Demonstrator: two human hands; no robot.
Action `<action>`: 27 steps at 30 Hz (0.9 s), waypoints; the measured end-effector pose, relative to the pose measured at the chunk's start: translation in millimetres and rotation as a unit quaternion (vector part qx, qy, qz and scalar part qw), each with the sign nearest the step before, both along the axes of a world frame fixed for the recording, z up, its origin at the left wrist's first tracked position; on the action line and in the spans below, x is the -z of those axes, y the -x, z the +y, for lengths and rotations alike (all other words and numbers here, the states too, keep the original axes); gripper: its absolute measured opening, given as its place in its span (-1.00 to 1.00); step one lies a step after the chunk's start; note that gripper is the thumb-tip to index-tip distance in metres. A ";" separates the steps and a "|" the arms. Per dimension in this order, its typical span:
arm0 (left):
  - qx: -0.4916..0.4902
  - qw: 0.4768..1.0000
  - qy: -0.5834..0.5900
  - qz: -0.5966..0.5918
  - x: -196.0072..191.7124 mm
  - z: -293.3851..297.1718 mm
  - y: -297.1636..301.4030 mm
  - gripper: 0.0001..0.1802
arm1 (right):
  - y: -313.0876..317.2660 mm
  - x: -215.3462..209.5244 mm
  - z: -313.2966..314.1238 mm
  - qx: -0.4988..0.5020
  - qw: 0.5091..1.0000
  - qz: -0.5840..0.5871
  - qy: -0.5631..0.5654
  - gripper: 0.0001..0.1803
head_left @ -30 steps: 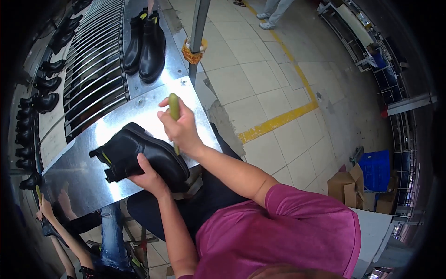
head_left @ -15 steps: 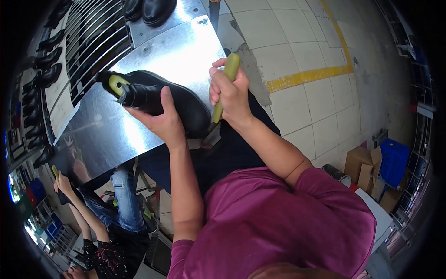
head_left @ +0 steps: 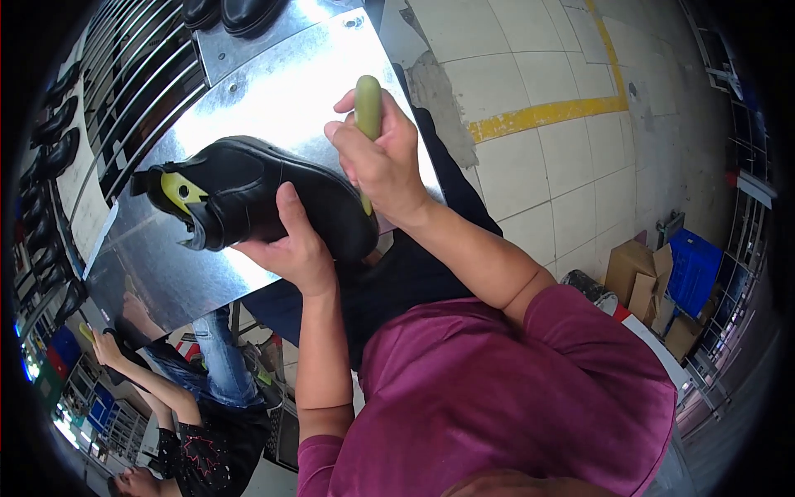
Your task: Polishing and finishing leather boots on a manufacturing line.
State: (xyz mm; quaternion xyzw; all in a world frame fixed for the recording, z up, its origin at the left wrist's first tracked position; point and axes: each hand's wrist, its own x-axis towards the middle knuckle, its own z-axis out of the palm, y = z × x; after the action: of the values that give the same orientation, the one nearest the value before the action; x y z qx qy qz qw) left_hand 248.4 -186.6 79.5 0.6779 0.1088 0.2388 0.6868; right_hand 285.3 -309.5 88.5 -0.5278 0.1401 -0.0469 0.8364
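Note:
A black leather ankle shoe (head_left: 261,182) is tilted over the metal tabletop, its toe toward my body. A yellow-green shoe last (head_left: 180,192) with a round hole shows in its opening. My left hand (head_left: 296,250) is closed on the shoe's near side, the thumb pressed on the upper and the other fingers underneath. In a fist, my right hand (head_left: 383,157) grips a smooth yellow-green rod (head_left: 368,103) with a rounded upper end. Its lower end comes down beside the toe; whether it touches the leather I cannot tell.
Below the shoe lies a shiny metal tabletop (head_left: 281,95). More black shoes (head_left: 251,15) sit at its far edge. Curved metal bars (head_left: 149,66) and a row of black shoes (head_left: 58,157) run along the left. At lower left a co-worker (head_left: 207,431) holds a similar rod. Cardboard boxes (head_left: 631,269) stand right.
My right hand and the rod have moved left, over the toe. The shoe has shifted left and nearer, and has turned slightly, showing more of the last. The view has shifted a little.

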 end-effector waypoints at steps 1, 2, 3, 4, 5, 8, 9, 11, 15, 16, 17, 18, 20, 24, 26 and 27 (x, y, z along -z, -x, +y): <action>-0.003 1.000 -0.012 0.004 -0.1 -0.4 0.5 -0.20 | -3.0 0.7 -0.9 -0.016 1.000 0.004 0.017 -0.81; -0.003 1.000 -0.011 0.005 -1.8 -0.2 2.1 -0.20 | -4.7 4.0 -1.6 -0.019 1.000 0.017 0.015 -0.79; 0.006 1.000 -0.004 0.022 -4.4 0.2 4.2 -0.18 | -8.1 5.0 -1.9 -0.019 1.000 0.016 0.015 -0.79; 0.016 0.999 0.001 0.039 -6.3 1.2 6.0 -0.17 | -10.8 5.3 0.1 -0.023 0.999 0.009 0.048 -0.78; 0.018 0.999 -0.002 0.039 -7.1 -0.3 5.8 -0.17 | -13.9 4.7 1.7 -0.026 0.996 0.002 0.081 -0.76; 0.016 1.000 0.006 0.025 -9.5 -4.7 2.4 -0.16 | -31.7 7.5 4.5 -0.040 0.995 -0.024 0.091 -0.74; 0.015 1.000 0.006 0.017 -8.0 -4.5 2.5 -0.16 | -36.7 8.0 6.1 -0.048 0.993 -0.041 0.096 -0.74; 0.013 1.000 0.005 0.004 -8.3 -7.6 -0.2 -0.16 | -47.8 10.2 11.3 -0.046 0.993 -0.050 0.097 -0.76; 0.004 1.000 -0.008 0.004 -12.6 -10.6 -1.1 -0.16 | -59.0 13.6 9.5 -0.089 0.995 -0.049 0.008 -0.75; -0.001 1.000 -0.022 0.008 -12.9 -10.4 -2.0 -0.17 | -56.3 11.8 8.3 -0.095 0.993 -0.064 -0.008 -0.76; -0.001 1.000 -0.023 0.009 -13.0 -10.9 -2.0 -0.17 | -52.7 10.7 6.8 -0.101 0.992 -0.078 -0.024 -0.76; -0.005 1.000 -0.023 0.006 -12.9 -11.1 -1.9 -0.18 | -44.5 10.4 1.8 -0.126 0.988 -0.085 -0.020 -0.78; -0.009 1.000 -0.020 0.005 -13.0 -11.4 -2.0 -0.20 | -23.3 4.8 -8.1 -0.141 0.987 -0.063 -0.049 -0.79; -0.010 1.000 -0.004 0.000 -13.9 -8.9 -0.1 -0.24 | 5.3 -0.1 -10.8 -0.130 0.987 -0.052 -0.083 -0.80; -0.015 1.000 -0.010 -0.021 -11.7 -7.0 -1.2 -0.22 | 13.5 -2.4 -12.8 -0.087 0.990 -0.043 -0.103 -0.80; -0.019 1.000 -0.011 -0.021 -10.8 -7.3 -0.4 -0.22 | 14.7 1.6 -13.0 -0.056 0.990 -0.054 -0.117 -0.79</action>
State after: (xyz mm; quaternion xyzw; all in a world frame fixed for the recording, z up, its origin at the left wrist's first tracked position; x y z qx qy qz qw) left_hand 248.8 -194.0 90.4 0.6780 0.1046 0.2666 0.6770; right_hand 270.6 -322.5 87.0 -0.4296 0.0690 -0.0116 0.9003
